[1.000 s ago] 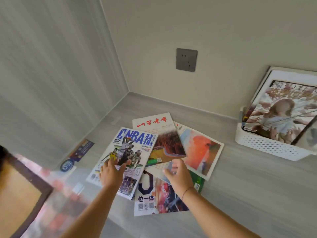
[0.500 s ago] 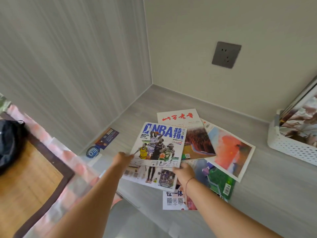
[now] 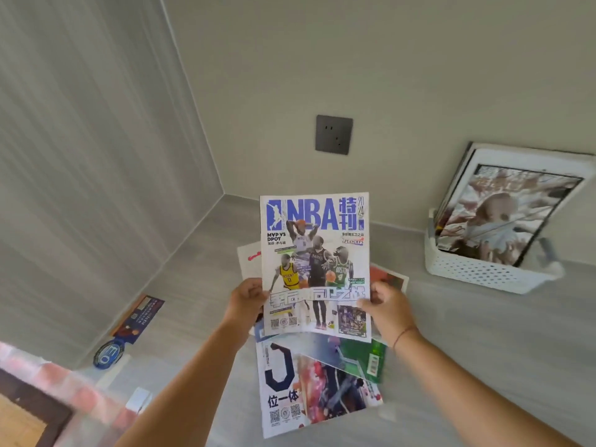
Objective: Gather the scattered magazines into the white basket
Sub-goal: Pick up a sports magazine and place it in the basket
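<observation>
2 bare forearms fill the lower half of the frame, uncovered all the way from the bottom edge to the wrists. The person's left hand shows just left of centre and the right hand just right of centre, both bare. Around the right wrist runs a thin reddish-brown cord bracelet, 1 slim strand lying snug against the wrist. Finer detail of the fingers and nails is too blurred to tell.
</observation>
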The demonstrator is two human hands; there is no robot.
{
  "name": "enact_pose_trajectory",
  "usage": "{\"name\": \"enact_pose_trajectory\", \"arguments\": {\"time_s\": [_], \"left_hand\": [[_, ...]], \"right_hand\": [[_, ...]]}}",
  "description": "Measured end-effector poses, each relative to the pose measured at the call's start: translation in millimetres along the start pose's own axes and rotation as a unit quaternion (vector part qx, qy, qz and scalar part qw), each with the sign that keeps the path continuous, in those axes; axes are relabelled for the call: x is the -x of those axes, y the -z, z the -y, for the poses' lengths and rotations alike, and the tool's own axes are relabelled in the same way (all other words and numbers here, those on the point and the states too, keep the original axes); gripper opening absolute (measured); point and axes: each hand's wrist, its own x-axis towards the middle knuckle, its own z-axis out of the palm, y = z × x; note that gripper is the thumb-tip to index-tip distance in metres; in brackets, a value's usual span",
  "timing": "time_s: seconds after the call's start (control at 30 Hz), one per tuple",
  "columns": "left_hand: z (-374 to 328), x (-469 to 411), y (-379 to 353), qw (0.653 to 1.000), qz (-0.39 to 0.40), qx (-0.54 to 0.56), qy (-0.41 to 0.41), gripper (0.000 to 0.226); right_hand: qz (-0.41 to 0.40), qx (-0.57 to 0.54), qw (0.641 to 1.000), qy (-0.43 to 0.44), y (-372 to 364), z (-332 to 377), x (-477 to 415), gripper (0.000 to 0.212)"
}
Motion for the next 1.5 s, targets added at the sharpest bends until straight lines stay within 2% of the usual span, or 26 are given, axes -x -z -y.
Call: {"name": "enact_pose_trajectory", "arguments": {"time_s": [0.07,0.17,0.3,0.47,0.6,0.93,1.03,1.1,1.2,1.33,1.5], "left_hand": [[-27,-3,-38,0.999,0.006,-0.018,-0.042,0.018],[-67,-4,-105,0.993,0.038,-0.028,-0.106,0.023],[-110,-6,-191,0.985,0.086,-0.014,-0.146,0.026],[-149,-15,-296,0.976,0.120,-0.043,-0.175,0.020],[-157,-30,-355,0.974,0.112,-0.082,-0.179,0.019],[-130,-67,-412,0.981,0.045,-0.126,-0.143,0.009],[-122,-74,-414,0.982,0.026,-0.127,-0.137,0.023],[-121,-76,-416,0.978,0.028,-0.142,-0.151,0.034],[-122,-75,-420,0.963,0.042,-0.179,-0.196,0.025],[-122,-74,-419,0.953,0.045,-0.205,-0.217,0.023],[-121,-71,-423,0.949,0.052,-0.212,-0.227,0.020]], "right_hand": [[-0.050,0.009,0.999,-0.002,39,-1,-10,0.004],[-0.120,0.001,0.993,-0.005,103,-7,-25,0.015],[-0.195,0.002,0.981,-0.013,187,-16,-46,0.023],[-0.264,0.001,0.964,-0.023,281,-31,-75,0.014],[-0.294,0.014,0.955,-0.034,322,-49,-103,0.006],[-0.281,-0.007,0.955,-0.089,328,-109,-164,0.011],[-0.256,0.009,0.961,-0.102,324,-119,-173,0.013],[-0.263,0.020,0.959,-0.105,324,-123,-178,0.011],[-0.274,0.012,0.956,-0.100,325,-125,-183,0.007],[-0.257,0.018,0.964,-0.065,323,-122,-186,0.030],[-0.235,0.046,0.968,-0.071,312,-109,-196,0.034]]}}
